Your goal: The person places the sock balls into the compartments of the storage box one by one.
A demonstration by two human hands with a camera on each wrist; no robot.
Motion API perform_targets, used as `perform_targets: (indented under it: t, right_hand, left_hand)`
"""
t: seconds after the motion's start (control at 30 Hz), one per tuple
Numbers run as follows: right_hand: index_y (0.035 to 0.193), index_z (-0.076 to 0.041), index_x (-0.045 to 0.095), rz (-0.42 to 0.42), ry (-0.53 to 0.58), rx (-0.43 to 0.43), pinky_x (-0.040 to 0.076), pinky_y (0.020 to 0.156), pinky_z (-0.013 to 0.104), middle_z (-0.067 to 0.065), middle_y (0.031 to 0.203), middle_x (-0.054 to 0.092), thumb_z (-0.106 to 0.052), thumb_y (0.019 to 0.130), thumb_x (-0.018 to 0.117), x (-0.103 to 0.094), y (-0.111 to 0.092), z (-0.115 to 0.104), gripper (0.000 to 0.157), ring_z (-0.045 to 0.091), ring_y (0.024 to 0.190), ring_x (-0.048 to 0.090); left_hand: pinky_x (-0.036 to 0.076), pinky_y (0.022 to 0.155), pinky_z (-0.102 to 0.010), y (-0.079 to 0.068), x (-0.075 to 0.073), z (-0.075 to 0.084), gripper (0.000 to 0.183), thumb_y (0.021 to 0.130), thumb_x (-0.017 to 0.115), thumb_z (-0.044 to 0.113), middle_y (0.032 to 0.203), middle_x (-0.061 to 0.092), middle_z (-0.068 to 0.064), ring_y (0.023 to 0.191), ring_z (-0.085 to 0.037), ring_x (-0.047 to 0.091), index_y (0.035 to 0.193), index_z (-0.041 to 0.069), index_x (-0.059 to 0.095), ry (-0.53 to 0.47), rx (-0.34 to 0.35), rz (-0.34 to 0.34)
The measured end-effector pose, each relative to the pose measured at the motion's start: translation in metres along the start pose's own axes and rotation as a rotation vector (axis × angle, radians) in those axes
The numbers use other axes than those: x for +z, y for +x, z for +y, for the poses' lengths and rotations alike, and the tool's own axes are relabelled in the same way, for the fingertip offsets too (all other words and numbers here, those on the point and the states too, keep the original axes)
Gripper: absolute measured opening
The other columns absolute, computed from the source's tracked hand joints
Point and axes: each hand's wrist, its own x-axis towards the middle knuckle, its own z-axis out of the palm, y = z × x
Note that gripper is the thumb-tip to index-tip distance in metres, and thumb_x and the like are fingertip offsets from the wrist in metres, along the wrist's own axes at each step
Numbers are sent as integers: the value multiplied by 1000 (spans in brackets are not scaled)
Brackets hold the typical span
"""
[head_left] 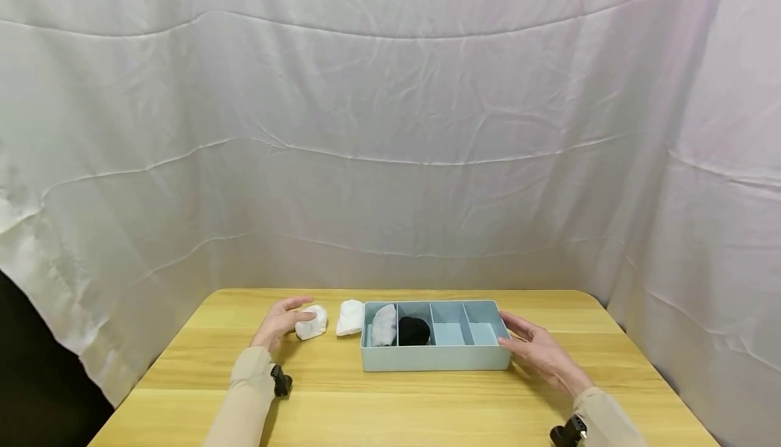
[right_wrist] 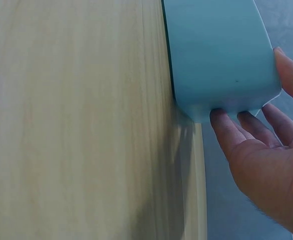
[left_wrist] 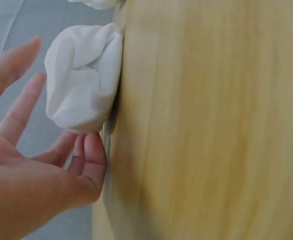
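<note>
A white balled-up sock (head_left: 312, 323) lies on the table's left side. Beside it is my left hand (head_left: 282, 321), fingers spread, some fingertips right at the sock's near end (left_wrist: 84, 75) in the left wrist view. Another white bundle (head_left: 350, 317) lies against the left end of a pale blue box (head_left: 436, 359). The box has several compartments; a grey balled-up sock (head_left: 384, 325) sits in the leftmost, a black one (head_left: 414, 332) in the one beside it. My right hand (head_left: 539, 352) touches the box's right end with extended fingers, its thumb by the front corner.
The wooden table (head_left: 329, 406) has rounded far corners. A pale curtain (head_left: 390, 128) hangs behind it and along both sides. Dark camera mounts (head_left: 281, 380) sit on both wrists, over beige sleeves.
</note>
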Motion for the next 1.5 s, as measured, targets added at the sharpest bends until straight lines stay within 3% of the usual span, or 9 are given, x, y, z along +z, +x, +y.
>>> perform_targets:
  t: [0.17, 0.3, 0.5, 0.67, 0.83, 1.1, 1.23, 1.5]
  right_hand:
    - [155, -5, 26, 3, 8, 8, 25, 114, 58, 21, 161, 18, -16, 95, 65, 0, 0, -1, 73, 45, 147, 17]
    - [155, -6, 25, 1, 5, 9, 26, 114, 58, 22, 161, 17, -16, 95, 64, -1, -1, -2, 72, 45, 147, 16]
    - [155, -6, 25, -3, 0, 8, 25, 114, 58, 22, 162, 16, -16, 96, 64, -3, -2, -2, 72, 45, 147, 16]
    - [155, -6, 24, -5, 11, 16, 26, 113, 58, 22, 162, 15, -16, 95, 65, -2, -3, 0, 74, 46, 146, 16]
    - [155, -6, 24, -7, 16, 15, 26, 113, 58, 22, 162, 14, -16, 95, 65, -3, -3, 0, 74, 46, 146, 16]
    - [155, -5, 24, -10, 21, 9, 25, 114, 57, 22, 162, 15, -14, 96, 63, -1, -1, -1, 71, 45, 147, 16]
    - [155, -5, 24, -18, 25, 6, 25, 114, 57, 22, 162, 14, -14, 96, 64, 1, 0, -3, 72, 45, 147, 16]
    - [155, -6, 24, -21, 24, 10, 25, 114, 58, 21, 162, 15, -14, 96, 63, 3, 2, -4, 71, 45, 147, 16]
  left_hand:
    - [22, 114, -63, 1, 1, -1, 63, 85, 76, 15, 153, 28, -31, 140, -49, 25, 140, 2, 49, -1, -20, -35]
    - [20, 114, -64, 3, 3, -2, 63, 85, 74, 12, 154, 29, -28, 141, -48, 25, 141, 3, 48, -17, -30, -53]
    - [24, 113, -63, 5, 5, -2, 61, 84, 75, 9, 150, 41, -22, 139, -45, 30, 139, 2, 50, -16, -26, -68]
    - [27, 110, -64, 6, 7, -1, 56, 82, 77, 9, 146, 43, -24, 136, -46, 33, 133, 3, 56, 19, -32, -81]
    - [36, 102, -56, 7, 9, -1, 52, 81, 77, 7, 138, 49, -24, 126, -40, 44, 130, 5, 60, 57, -44, -71]
    - [27, 109, -66, 6, 9, 1, 48, 84, 73, 7, 138, 53, -19, 134, -45, 38, 130, 5, 60, 101, -64, -67]
    - [37, 104, -59, 5, 8, 1, 45, 84, 73, 6, 129, 59, -17, 124, -38, 48, 127, 3, 61, 106, -74, -55]
    - [38, 104, -55, 4, 8, 1, 40, 84, 73, 9, 124, 63, -15, 118, -34, 51, 123, 4, 64, 61, -75, -40]
